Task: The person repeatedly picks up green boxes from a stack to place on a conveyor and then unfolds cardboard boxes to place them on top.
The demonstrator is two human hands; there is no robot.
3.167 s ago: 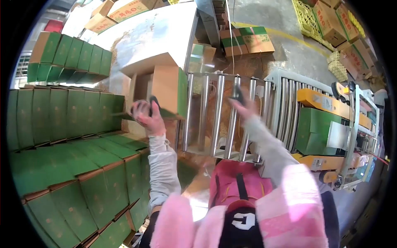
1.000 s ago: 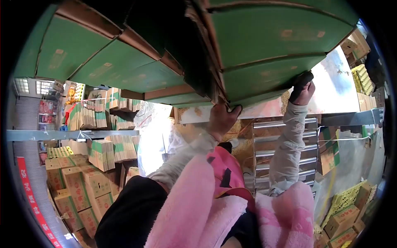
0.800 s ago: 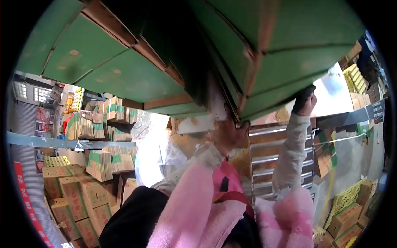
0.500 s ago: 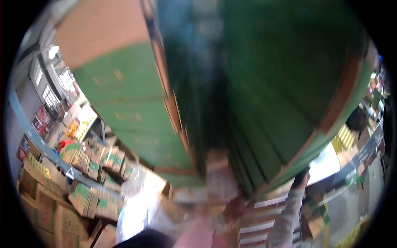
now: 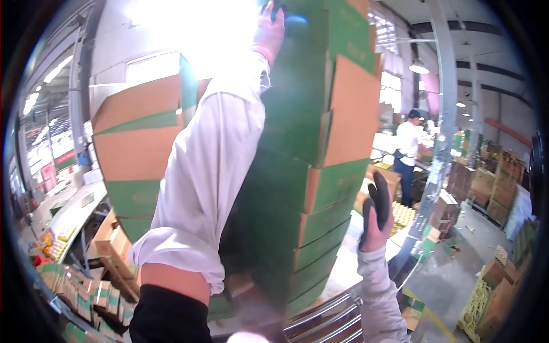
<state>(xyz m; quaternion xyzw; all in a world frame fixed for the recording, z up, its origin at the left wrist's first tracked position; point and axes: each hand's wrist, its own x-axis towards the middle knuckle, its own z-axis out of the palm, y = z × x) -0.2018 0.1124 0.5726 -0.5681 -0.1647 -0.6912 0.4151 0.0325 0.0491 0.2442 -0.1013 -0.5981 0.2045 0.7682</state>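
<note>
A tall stack of green-and-brown cardboard boxes (image 5: pixel 334 188) stands right in front of me. My left arm, in a white sleeve, reaches up along its left side. High on the stack, my left hand (image 5: pixel 270 31) lies against the green side of an upper box, its dark-gloved fingers pointing upward near the frame's top edge. Beside the lower boxes on the right, my right hand (image 5: pixel 378 214) is raised in a pink glove with black fingers. Its fingers are stretched and the thumb stands apart, with nothing in the hand.
Another box stack (image 5: pixel 134 154) stands to the left. Metal rollers (image 5: pixel 326 320) run below the near stack. Flattened cartons (image 5: pixel 86 291) lie at lower left. A grey post (image 5: pixel 437 143) rises at right, with a person (image 5: pixel 407 148) working behind it. Crates (image 5: pixel 480 303) sit on the floor at far right.
My view has tilted upward and the stacks appear shifted left. My left arm is now raised high along the near stack. My right hand has come up beside it.
</note>
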